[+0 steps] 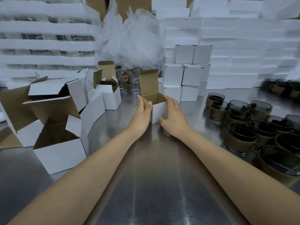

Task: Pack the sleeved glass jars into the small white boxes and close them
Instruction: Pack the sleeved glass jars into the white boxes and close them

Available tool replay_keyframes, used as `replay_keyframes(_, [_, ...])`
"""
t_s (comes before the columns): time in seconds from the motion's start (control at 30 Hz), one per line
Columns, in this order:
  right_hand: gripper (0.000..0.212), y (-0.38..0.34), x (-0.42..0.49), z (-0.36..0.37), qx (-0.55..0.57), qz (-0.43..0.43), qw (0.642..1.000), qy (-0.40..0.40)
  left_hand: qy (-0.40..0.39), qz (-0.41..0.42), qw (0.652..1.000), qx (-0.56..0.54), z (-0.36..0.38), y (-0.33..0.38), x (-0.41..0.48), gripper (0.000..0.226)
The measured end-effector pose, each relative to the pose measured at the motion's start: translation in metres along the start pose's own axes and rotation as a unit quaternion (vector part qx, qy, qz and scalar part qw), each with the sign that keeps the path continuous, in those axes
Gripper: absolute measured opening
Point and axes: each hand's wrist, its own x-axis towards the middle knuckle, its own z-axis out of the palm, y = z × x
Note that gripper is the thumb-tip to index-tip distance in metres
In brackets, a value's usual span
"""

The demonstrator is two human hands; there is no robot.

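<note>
A small white box (158, 111) with a brown inside stands on the steel table (155, 184) ahead of me, its lid flap upright at the back. I see nothing inside it. My left hand (142, 112) grips its left wall, thumb over the rim. On the box's right side lies my right hand (172, 115), fingers curled round the wall and the thumb at the lower front corner. Several dark glass jars in brown sleeves (240, 135) stand together at the right, apart from both hands.
Several open white boxes (60, 153) lie jumbled at the left. Closed white boxes (186, 73) are stacked behind the held box. Clear glasses (129, 82) and crumpled plastic wrap (131, 39) sit behind it. White foam stacks fill the back.
</note>
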Motion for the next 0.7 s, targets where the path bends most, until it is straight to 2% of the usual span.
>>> replay_keyframes(0.13, [0.080,0.004,0.004,-0.005,0.058,0.040,0.997,0.023,-0.057,0.015,0.996,0.071,-0.003,-0.003,-0.002,0.095])
replay_keyframes(0.2, [0.074,0.006,0.005,-0.009,0.089,0.063,0.993,0.046,-0.059,0.024,0.996,0.061,-0.004,-0.005,-0.001,0.097])
replay_keyframes(0.27, [0.068,0.009,0.005,-0.012,0.072,0.080,0.989,0.100,-0.043,0.028,0.998,0.019,-0.003,-0.008,0.000,0.096])
replay_keyframes(0.33, [0.065,0.015,0.006,-0.015,-0.013,0.101,0.980,0.171,-0.023,0.032,0.999,-0.008,-0.002,-0.010,0.001,0.094])
replay_keyframes(0.37, [0.063,0.018,0.006,-0.017,-0.091,0.112,0.971,0.190,-0.013,0.033,0.999,-0.018,-0.003,-0.010,0.001,0.093])
replay_keyframes(0.47, [0.063,0.030,0.006,-0.025,-0.327,0.163,0.922,0.129,0.026,0.034,0.997,-0.057,-0.005,-0.012,0.002,0.089])
replay_keyframes(0.53, [0.059,0.032,0.006,-0.027,-0.367,0.196,0.904,0.095,0.058,0.026,0.996,-0.068,-0.006,-0.012,0.002,0.088])
replay_keyframes(0.63, [0.051,0.030,0.007,-0.025,-0.364,0.198,0.904,0.103,0.083,0.019,0.993,-0.075,-0.006,-0.012,0.002,0.087])
replay_keyframes(0.7, [0.054,0.031,0.008,-0.028,-0.354,0.205,0.905,0.115,0.088,0.016,0.993,-0.075,-0.005,-0.013,0.003,0.087])
